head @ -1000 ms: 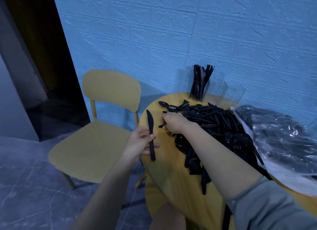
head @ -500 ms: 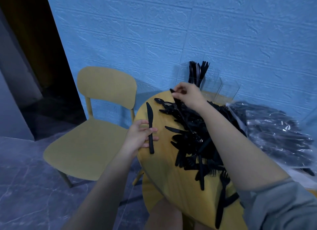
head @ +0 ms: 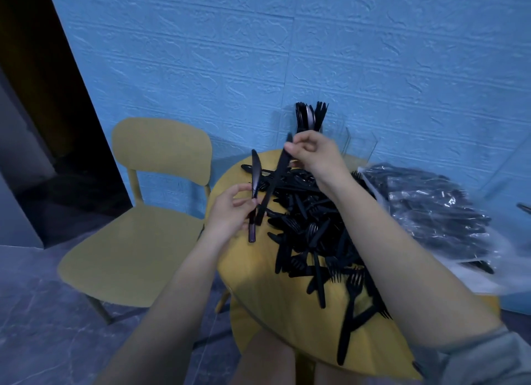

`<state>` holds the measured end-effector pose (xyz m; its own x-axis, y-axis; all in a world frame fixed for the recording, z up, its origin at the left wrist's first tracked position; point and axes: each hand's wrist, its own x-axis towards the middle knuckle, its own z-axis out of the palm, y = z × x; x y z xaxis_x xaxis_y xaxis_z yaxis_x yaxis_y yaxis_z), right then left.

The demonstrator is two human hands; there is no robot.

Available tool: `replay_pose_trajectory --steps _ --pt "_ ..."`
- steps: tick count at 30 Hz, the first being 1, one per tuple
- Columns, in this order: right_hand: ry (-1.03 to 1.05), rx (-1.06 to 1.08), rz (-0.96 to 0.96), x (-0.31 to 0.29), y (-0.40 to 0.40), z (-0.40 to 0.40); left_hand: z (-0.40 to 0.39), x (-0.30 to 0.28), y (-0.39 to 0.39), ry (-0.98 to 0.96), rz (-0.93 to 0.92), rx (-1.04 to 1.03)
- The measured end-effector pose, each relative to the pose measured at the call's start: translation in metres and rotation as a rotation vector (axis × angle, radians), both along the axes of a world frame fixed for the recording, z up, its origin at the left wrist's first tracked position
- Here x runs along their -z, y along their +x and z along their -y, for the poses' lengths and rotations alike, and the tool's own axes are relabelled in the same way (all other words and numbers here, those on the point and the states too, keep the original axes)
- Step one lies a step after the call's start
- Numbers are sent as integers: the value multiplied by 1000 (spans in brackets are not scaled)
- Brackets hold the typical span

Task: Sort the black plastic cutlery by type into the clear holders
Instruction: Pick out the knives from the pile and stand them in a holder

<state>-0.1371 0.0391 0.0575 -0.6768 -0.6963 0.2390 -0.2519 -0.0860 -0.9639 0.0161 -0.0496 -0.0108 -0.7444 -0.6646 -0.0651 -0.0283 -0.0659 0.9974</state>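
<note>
Head view, left hand: the left hand pinches a black knife near its middle between thumb and fingers, above the near-left edge of the table; the knife stands almost upright, blade tip up, handle end hanging below the hand.
Head view, right hand: the right hand is raised over the far side of the pile, fingers curled round the top end of a second knife; this knife slants down and to the left, its lower end just beside the left hand's knife. Whether the two knives touch cannot be told.
Pile: a loose heap of cutlery, forks and knives mixed, covers the middle of the yellow round table and runs from the far edge toward the near edge.
Holders: clear holders stand at the far edge of the table against the wall; the leftmost one holds upright black pieces, fork tines showing at the right of the bunch. The compartments to its right are hard to read through the clear walls.
Bag: a clear plastic bag packed with more black cutlery lies at the right of the table, touching the pile.
Surroundings: a yellow chair stands left of the table before a blue textured wall; grey sleeve at the lower right.
</note>
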Motion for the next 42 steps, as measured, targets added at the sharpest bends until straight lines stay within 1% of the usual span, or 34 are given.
replay_pose_trajectory --steps 3,6,9,14,16,19,20,22,25,26,27,29,32,36,39,42 --pt "35 -50 -2 6 12 5 -8 -5 3 42 -46 93" --pt "86 -20 -48 14 17 7 -12 -3 9 84 -72 164" --pt "158 -2 -151 23 19 7 -15 1 15 100 -46 194" --pt "268 52 -232 37 26 5 -19 4 24 129 -16 235" --pt "303 51 -257 42 29 5 -20 7 27 143 1 226" --pt "326 3 -263 46 34 4 -19 14 31 163 30 158" --pt "355 2 -300 47 34 2 -18 16 33 171 34 137" --pt "498 0 -478 49 32 -7 -16 20 37 185 40 95" --pt "814 -105 -835 54 35 -20 -15 26 42 211 49 44" --pt "891 -135 -936 57 38 -22 -17 28 44 218 53 39" --pt "951 -156 -1015 60 40 -22 -18 29 45 223 58 41" --pt "1045 -184 -1103 65 45 -19 -22 32 47 223 66 50" --pt "1132 -205 -1116 70 48 -13 -26 34 50 214 75 50" --pt "1219 -288 -1027 65 49 -5 -29 35 55 219 72 55" --pt "1212 -315 -955 58 50 -1 -30 36 56 215 66 53" --pt "1141 -250 -879 51 48 -1 -30 34 57 223 61 48"
